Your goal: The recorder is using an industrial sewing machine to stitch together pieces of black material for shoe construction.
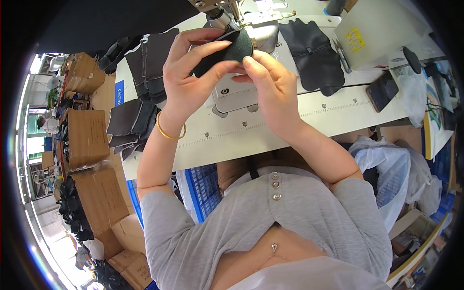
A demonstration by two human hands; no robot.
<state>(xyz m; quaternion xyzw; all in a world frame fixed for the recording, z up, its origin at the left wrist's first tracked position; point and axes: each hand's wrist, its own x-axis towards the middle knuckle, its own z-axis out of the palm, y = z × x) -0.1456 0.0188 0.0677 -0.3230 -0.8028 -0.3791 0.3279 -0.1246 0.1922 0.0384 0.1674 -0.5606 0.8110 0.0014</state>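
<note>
Both my hands are raised just in front of the sewing machine's needle area (235, 21), at the top of the head view. A dark, curved piece of material (240, 49), leather or fabric, is held between them. My left hand (195, 65) pinches its left side, thumb below and fingers above. My right hand (271, 79) grips its lower right edge between thumb and fingers. Part of the piece is hidden behind my left fingers. Beneath my hands lies the machine's pale bed plate (237, 100).
Stacked dark cut pieces (153, 60) lie left of the machine, with another pile (129, 118) nearer me. On the right are a black shaped piece (313, 58), metal snips (342, 57) and a phone (383, 92). Below the white table (193, 154) stands a blue crate (204, 189); cardboard boxes (88, 137) line the left.
</note>
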